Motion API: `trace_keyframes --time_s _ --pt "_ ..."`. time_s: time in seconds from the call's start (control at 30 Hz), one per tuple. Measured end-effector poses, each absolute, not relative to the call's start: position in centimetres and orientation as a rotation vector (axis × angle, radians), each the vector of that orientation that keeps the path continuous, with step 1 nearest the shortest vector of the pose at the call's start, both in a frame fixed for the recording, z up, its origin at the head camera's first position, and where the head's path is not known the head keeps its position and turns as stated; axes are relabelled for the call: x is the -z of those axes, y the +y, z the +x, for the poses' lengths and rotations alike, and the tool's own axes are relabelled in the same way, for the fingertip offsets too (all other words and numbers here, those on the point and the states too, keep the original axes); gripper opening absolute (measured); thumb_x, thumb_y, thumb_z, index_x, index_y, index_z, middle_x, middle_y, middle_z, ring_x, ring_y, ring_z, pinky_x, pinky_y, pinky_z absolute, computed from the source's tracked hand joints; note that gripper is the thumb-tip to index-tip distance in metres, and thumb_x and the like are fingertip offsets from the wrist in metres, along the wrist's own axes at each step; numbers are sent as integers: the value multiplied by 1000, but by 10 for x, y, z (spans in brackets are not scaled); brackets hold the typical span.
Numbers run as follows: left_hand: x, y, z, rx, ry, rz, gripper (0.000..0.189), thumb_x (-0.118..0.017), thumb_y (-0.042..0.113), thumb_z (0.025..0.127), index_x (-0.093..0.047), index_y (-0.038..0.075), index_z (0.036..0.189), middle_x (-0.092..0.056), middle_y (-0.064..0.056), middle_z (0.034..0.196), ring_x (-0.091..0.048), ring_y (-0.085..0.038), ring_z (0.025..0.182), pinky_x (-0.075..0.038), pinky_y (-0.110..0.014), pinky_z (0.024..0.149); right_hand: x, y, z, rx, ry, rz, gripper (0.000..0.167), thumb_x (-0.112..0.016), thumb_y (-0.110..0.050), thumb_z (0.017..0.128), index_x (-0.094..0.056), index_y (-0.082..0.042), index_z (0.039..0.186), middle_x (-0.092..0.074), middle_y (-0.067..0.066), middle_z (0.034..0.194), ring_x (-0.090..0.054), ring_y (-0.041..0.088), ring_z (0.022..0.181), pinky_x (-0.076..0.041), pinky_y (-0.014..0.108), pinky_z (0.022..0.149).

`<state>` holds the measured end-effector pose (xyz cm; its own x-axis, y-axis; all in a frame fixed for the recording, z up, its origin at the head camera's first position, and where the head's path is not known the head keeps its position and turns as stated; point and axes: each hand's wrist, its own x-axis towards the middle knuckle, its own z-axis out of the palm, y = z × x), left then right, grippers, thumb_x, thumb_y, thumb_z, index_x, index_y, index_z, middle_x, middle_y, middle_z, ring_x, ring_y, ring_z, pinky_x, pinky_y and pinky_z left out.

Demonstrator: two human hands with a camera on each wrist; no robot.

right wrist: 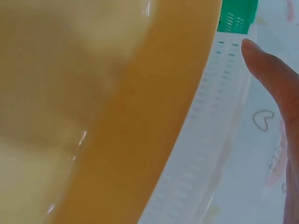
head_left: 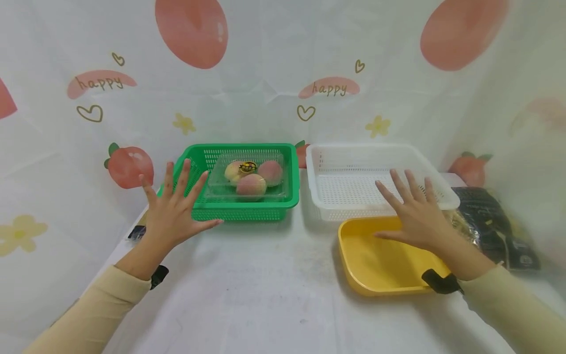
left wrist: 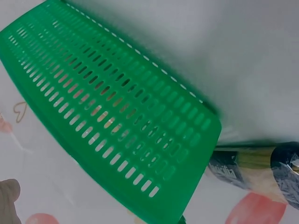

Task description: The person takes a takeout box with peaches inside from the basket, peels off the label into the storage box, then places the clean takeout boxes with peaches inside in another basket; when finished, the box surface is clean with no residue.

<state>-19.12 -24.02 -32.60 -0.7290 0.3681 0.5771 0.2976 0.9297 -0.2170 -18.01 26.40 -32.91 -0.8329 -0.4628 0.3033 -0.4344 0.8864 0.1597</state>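
A: Start with the support.

B: A bench (head_left: 265,309), covered in white.

A: Largest container?

B: The green basket (head_left: 247,214), long axis left to right. The left hand (head_left: 174,214) is held at its left front corner. Inside is 1 clear box (head_left: 220,172). In my judgement, any reach would turn on this: the clear box lies to the right of the left hand and farther ahead, long axis also left to right. The left hand is nearer to it than the right hand (head_left: 413,214).

A: Other containers?

B: The white basket (head_left: 362,160), right of the green basket with a gap between; only its slotted floor shows, part hidden by the right hand. The yellow tub (head_left: 376,265) sits just in front of it, smooth floor in view, the right hand over its far side.

A: Packets?

B: 1 black packet (head_left: 484,221) at far right; 1 clear packet (left wrist: 254,169) with dark ends, near the green basket's end.

A: Condition of the hands?

B: Both released, fingers spread, nothing held. No contact evident.

A: Smallest items?

B: 3 peaches (head_left: 250,185) in the clear box, 2 behind, 1 in front; 1 dark label (head_left: 247,167) on top.
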Motion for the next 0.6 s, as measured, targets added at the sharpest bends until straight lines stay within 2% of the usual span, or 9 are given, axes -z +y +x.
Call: trace_keyframes --time_s 0.17,0.3,0.6 --pt "324 -237 -198 -210 -2551 -428 116 5 94 61 -16 23 151 16 -7 157 18 -33 143 7 -73 102 324 248 -190 175 -2725 707 109 -58 -72 71 1 -27 151 4 15 157 6 41 143 6 64 110" --pt "321 -231 -204 -218 -2538 -445 117 6 93 61 -19 22 150 15 -7 157 17 -34 143 8 -72 103 321 234 -196 180 -2738 739 108 -58 -71 72 0 -26 151 4 16 157 5 41 143 5 64 109" --pt "311 -219 -214 -177 -2573 -465 113 -8 95 63 -13 24 151 19 -5 156 21 -31 142 12 -69 103 319 200 -210 101 -2671 849 108 -61 -69 70 -8 -24 152 1 16 157 7 39 143 1 65 109"
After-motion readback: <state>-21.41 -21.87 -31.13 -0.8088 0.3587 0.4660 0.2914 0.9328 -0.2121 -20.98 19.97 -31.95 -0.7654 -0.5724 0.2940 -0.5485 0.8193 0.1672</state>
